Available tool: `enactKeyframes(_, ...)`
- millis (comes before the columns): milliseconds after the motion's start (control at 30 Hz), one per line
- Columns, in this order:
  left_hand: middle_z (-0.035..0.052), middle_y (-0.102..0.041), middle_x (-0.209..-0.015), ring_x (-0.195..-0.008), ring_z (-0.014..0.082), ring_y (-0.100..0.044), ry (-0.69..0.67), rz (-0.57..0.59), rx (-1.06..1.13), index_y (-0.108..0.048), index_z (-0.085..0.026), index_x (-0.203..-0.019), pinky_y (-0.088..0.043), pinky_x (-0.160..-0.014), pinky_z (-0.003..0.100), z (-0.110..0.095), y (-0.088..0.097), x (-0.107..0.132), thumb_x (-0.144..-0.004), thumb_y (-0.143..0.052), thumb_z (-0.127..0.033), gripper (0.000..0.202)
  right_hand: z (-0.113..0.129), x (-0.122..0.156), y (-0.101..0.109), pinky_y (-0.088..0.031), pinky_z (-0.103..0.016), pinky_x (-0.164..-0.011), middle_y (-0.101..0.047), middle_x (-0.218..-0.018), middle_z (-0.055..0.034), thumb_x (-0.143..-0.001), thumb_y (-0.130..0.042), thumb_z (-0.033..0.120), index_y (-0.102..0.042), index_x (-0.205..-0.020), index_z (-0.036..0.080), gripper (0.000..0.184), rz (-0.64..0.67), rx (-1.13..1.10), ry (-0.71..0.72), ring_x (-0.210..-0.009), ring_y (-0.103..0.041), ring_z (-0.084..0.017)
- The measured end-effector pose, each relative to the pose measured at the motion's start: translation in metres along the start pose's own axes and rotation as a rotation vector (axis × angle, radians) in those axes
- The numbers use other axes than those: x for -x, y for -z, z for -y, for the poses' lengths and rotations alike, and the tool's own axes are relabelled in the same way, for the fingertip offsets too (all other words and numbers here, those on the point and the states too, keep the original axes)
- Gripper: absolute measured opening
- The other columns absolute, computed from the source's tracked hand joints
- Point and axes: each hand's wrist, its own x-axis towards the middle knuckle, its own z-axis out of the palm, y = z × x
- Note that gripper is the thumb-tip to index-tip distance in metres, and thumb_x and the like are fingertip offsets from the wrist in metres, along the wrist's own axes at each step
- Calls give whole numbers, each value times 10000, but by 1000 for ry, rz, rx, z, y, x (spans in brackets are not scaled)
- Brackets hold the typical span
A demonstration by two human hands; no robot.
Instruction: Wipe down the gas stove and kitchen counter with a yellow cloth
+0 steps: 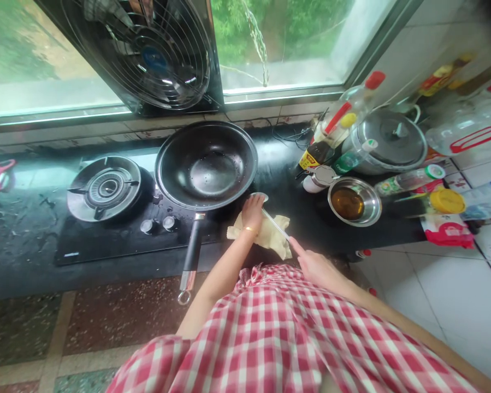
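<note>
My right hand (pixel 313 266) is closed around the lower end of a long-handled metal ladle (pixel 277 225), its index finger along the handle. The ladle slants up and left, and its pale round head shows just beyond my left fingertips. A crumpled cream cloth (pixel 276 240) lies on the counter under the ladle. My left hand (pixel 253 212), with a thin bracelet at the wrist, rests over the cloth by the ladle's head, fingers stretched out flat. Its palm is hidden. Just left of this hand, a black wok (pixel 208 164) with a few drops inside sits over the right burner.
A bare left burner (pixel 108 188) and two knobs (pixel 158 225) are on the hob. To the right stand a steel bowl (pixel 354 202) of brown liquid, a lidded pot (pixel 386 139) and several bottles. The wok's handle (pixel 191 254) juts past the counter edge. A fan (pixel 153 57) fills part of the window.
</note>
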Motion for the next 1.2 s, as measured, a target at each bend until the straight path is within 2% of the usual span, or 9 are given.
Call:
enactKeyframes(233,9,-460,-1477,-1399,197,-358,20,6,27,-503,-237,-1370,-266,-1187,399,0,0,-2,-955,-271,-129,488,-2,-2,3,-386,-272,-640,-674,-896,-112,-941,-284,200,-132,-1543,176,621,7,-28,6,-766,-647,-209)
enactKeyframes(400,-2,-469,-1470,-1396,179,-360,9,-36,13,-510,-267,-1366,-268,-1190,401,3,-4,-6,-943,-283,-106,506,-5,-6,3,-384,-274,-637,-676,-932,-120,-939,-289,207,-119,-1545,176,631,-11,-26,22,-794,-645,-220)
enactKeyframes(700,-2,-475,-1466,-1394,170,-364,12,-36,21,-519,-261,-1361,-273,-1185,400,1,-4,-20,-931,-271,-77,529,-7,-15,3,-372,-273,-622,-671,-918,-114,-935,-290,200,-105,-1546,177,639,-31,-24,20,-773,-647,-215)
enactKeyframes(900,-8,-462,-1475,-1392,162,-370,31,-62,20,-515,-265,-1365,-257,-1192,383,3,-2,-18,-921,-263,-58,551,-7,-18,3,-380,-256,-625,-674,-937,-116,-927,-322,193,-122,-1543,184,647,-35,-25,17,-789,-644,-206)
enactKeyframes(1200,-8,-464,-1474,-1397,178,-363,38,-32,-17,-505,-257,-1375,-263,-1189,391,1,-2,-17,-928,-266,-80,537,-11,-17,-2,-386,-264,-625,-667,-914,-113,-931,-303,194,-108,-1546,191,645,-26,-39,26,-765,-644,-210)
